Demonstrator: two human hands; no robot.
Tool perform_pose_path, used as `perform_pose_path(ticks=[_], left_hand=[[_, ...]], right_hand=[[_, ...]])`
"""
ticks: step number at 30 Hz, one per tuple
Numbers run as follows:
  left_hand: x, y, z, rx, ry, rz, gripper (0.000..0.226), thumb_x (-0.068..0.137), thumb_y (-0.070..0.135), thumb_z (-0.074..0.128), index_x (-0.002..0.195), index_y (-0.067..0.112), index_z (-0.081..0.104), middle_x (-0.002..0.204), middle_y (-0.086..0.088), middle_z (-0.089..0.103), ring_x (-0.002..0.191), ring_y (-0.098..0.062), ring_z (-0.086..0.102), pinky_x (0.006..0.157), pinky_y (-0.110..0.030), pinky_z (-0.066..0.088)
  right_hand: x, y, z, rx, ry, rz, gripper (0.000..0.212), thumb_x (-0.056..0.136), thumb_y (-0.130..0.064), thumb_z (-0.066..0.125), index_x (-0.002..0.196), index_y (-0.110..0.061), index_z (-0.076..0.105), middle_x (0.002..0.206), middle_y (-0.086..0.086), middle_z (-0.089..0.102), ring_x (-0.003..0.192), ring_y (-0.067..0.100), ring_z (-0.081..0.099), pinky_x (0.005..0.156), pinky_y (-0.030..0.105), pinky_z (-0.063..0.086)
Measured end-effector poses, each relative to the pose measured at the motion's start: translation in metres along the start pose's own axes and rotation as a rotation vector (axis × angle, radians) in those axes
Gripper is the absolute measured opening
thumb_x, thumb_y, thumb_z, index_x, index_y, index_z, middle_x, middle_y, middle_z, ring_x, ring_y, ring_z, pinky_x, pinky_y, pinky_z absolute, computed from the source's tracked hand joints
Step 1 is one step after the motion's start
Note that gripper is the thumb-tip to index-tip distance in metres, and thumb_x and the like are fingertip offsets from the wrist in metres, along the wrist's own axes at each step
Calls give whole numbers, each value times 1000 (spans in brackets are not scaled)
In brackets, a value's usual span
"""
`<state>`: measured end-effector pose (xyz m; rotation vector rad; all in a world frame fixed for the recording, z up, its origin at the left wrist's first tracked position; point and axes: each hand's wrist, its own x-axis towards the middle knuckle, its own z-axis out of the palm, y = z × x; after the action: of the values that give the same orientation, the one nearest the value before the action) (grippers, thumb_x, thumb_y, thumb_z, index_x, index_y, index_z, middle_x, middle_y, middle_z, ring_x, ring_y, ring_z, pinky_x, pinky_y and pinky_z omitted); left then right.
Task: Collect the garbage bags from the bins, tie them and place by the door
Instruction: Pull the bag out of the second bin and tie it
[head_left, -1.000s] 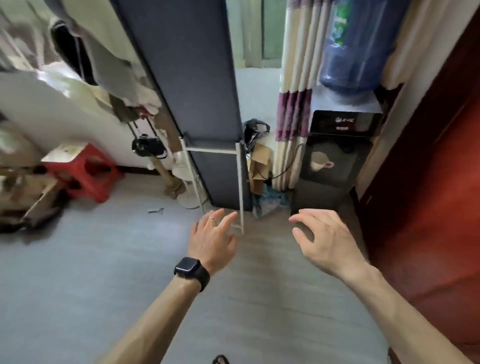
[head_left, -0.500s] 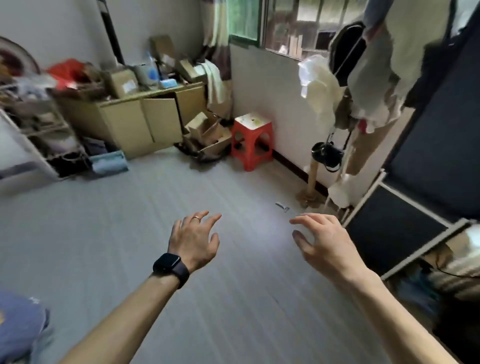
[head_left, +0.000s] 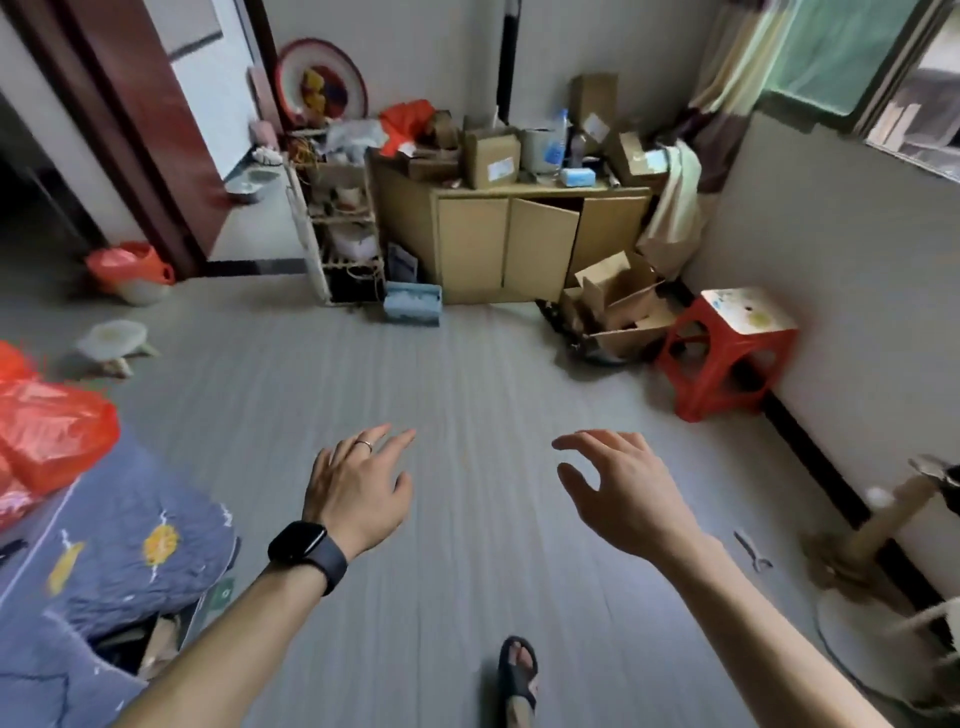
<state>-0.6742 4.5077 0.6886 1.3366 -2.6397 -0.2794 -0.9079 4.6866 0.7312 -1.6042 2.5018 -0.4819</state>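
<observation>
A small bin (head_left: 139, 292) lined with an orange-red garbage bag (head_left: 127, 261) stands on the floor at the far left, beside the dark red door (head_left: 150, 119). My left hand (head_left: 358, 486), with a ring and a black watch on its wrist, hovers over the bare grey floor with fingers spread and nothing in it. My right hand (head_left: 621, 496) floats level with it to the right, fingers curved and apart, also holding nothing. Both hands are far from the bin.
A bed with a blue quilt (head_left: 104, 561) and a red plastic bag (head_left: 49, 431) fills the lower left. A tan cabinet (head_left: 524, 239), a cluttered rack (head_left: 343, 234), open cardboard boxes (head_left: 615, 306) and a red stool (head_left: 727, 353) line the far wall. A cat post (head_left: 878, 525) stands at right.
The view has swung left from the water dispenser corner across the room to the cabinet, the door and the lined bin. Both hands stay raised and empty in front of me.
</observation>
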Motion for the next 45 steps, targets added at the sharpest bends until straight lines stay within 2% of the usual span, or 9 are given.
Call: perform_pose_path(ticks=[8, 13, 17, 28, 37, 45], left_hand=[[158, -86, -20, 28, 68, -276, 53, 90, 31, 60, 142, 31, 50, 148, -7, 48, 131, -27, 48, 108, -40, 34], [225, -150, -28, -11, 88, -426, 53, 86, 27, 64, 138, 27, 56, 145, -8, 51, 131, -28, 50, 107, -44, 38], [281, -213, -26, 0, 89, -504, 53, 88, 30, 62, 140, 30, 53, 148, -6, 48, 133, -27, 47, 108, -44, 36], [512, -441, -70, 25, 117, -589, 55, 92, 40, 51, 146, 38, 40, 154, 1, 40, 139, -20, 38, 110, -42, 32], [689, -607, -102, 80, 122, -651, 54, 92, 40, 52, 145, 38, 41, 153, -1, 41, 139, -21, 38, 109, -44, 32], [832, -745, -141, 109, 139, -792, 52, 91, 39, 53, 143, 37, 45, 150, 1, 45, 135, -23, 42, 105, -43, 35]], right_hand=[[253, -37, 36, 30, -131, -248, 36, 97, -43, 48, 132, -37, 56, 138, -10, 58, 124, 25, 50, 99, 40, 46], [380, -92, 65, 23, -240, -382, 37, 98, -45, 46, 133, -39, 54, 140, -12, 57, 125, 24, 50, 99, 41, 46], [466, -139, 99, 22, -277, -472, 37, 98, -46, 46, 133, -38, 54, 140, -12, 57, 127, 24, 50, 101, 41, 46], [748, -305, 162, 20, -262, -534, 34, 97, -44, 50, 129, -38, 58, 134, -13, 61, 122, 23, 55, 99, 39, 47], [973, -430, 226, 80, -292, -586, 35, 97, -44, 49, 131, -39, 57, 137, -12, 59, 122, 25, 55, 98, 45, 48], [1178, -562, 279, 131, -331, -737, 34, 97, -39, 52, 129, -33, 61, 132, -7, 64, 117, 30, 59, 97, 42, 50]])
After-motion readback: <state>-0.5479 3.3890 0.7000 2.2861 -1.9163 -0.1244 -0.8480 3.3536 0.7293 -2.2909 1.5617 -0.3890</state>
